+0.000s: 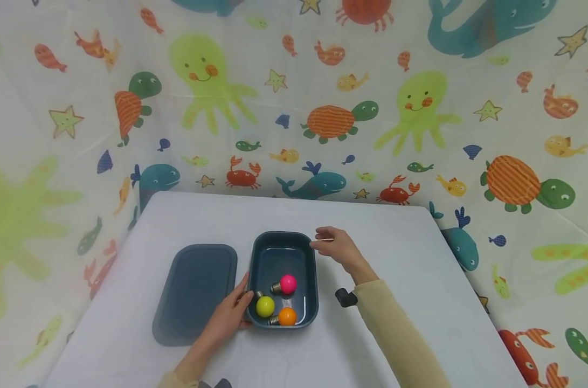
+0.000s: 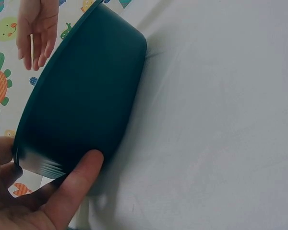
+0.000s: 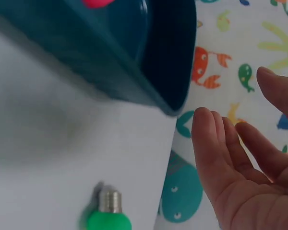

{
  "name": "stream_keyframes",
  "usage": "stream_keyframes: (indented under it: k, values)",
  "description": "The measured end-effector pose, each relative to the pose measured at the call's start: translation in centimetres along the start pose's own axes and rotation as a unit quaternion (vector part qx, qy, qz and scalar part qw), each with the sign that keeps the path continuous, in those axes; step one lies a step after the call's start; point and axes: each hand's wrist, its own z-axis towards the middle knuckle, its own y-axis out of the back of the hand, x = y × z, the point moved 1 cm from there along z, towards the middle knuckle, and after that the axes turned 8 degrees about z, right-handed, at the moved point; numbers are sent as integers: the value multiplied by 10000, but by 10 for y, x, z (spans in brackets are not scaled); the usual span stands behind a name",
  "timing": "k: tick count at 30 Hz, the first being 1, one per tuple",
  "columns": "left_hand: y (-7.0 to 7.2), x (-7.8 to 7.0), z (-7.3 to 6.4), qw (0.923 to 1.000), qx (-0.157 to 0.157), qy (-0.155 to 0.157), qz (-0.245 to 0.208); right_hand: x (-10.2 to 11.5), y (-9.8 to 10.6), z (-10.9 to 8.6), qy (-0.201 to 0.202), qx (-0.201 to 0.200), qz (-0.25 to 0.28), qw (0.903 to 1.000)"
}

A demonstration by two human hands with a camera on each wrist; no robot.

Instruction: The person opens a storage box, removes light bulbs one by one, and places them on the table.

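Note:
A dark blue-green plastic box point(image 1: 284, 241) holds three bulb-shaped pieces with silver screw bases: a pink bulb point(image 1: 288, 284), a yellow-green bulb point(image 1: 265, 306) and an orange bulb point(image 1: 287, 317). The bulbs lie toward its near end. My left hand point(image 1: 228, 312) grips the box by its near left corner, one finger stretched along the outer wall in the left wrist view. Beside the box's far right corner, my right hand point(image 1: 337, 247) has its fingers loosely extended, with nothing in them. A green bulb point(image 3: 109, 218) lies on the white table in the right wrist view.
To the left of the box, a flat dark blue-green lid point(image 1: 196, 293) lies on the white-covered table point(image 1: 395, 237). Behind and around the table hangs a curtain point(image 1: 269, 48) printed with sea animals.

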Motion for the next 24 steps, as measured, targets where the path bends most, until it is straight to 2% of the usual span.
stream_keyframes:
  k: [10,19,24]
  values:
    - [0,2,2,10000,10,15,-55,5,-32,-3,-151,671,-15,9976]
    - [-1,4,3,9999,13,30,-98,0,-52,-3,-302,1194,-688,9900]
    - [-1,5,3,10000,-24,20,-3,-2,-60,-4,-296,1339,-1067,9848]
